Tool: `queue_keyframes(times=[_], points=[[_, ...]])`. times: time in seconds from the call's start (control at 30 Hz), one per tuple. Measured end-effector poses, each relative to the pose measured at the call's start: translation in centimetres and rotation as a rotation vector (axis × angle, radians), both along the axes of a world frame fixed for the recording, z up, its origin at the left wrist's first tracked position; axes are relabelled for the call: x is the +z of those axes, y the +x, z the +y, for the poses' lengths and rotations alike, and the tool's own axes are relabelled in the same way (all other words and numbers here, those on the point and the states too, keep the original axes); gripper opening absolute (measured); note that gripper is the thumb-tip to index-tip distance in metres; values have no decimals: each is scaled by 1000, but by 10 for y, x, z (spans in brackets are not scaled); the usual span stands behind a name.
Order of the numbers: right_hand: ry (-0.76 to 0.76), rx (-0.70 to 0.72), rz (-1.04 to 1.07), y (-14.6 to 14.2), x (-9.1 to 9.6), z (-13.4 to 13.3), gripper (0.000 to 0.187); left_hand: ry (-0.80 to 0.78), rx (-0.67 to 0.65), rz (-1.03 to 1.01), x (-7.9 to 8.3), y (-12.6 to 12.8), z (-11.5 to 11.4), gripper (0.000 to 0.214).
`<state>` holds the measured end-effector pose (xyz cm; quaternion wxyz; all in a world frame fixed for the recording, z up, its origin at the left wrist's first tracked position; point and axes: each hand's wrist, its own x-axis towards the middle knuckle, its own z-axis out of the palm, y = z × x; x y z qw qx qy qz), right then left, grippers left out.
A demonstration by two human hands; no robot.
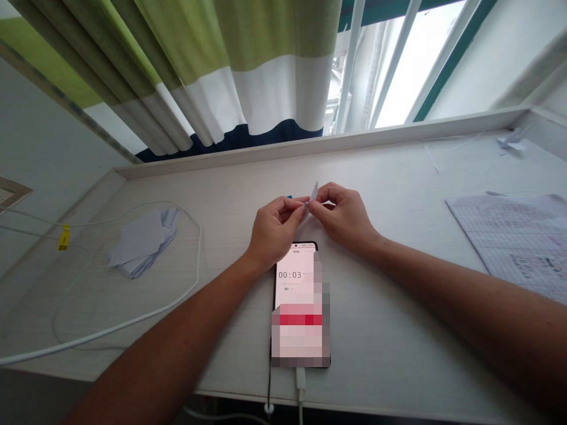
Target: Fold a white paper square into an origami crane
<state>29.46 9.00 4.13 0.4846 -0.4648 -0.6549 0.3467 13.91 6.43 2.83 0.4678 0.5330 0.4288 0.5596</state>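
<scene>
My left hand (275,227) and my right hand (343,215) meet above the middle of a white desk (390,330). Both pinch a small piece of white folded paper (312,193) between thumb and fingers; a corner of it sticks up between them. A tiny blue bit shows just behind my left fingertips. Right below the hands a phone (299,304) lies flat with its screen lit and a timer reading on it.
A stack of small white paper sheets (142,241) lies at the left, ringed by a white cable (133,321). A printed sheet (516,242) lies at the right. A small folded paper (511,141) sits at the far right corner. Striped curtain and window stand behind.
</scene>
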Motion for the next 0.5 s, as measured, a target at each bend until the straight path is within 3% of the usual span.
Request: queue_keyframes(times=[0.27,0.5], points=[[-13,-55,-89,1,-2,2,15,9,11,123,-3,-3,2,18],[57,50,-20,0,-2,-1,12,2,90,118,2,-5,2,19]])
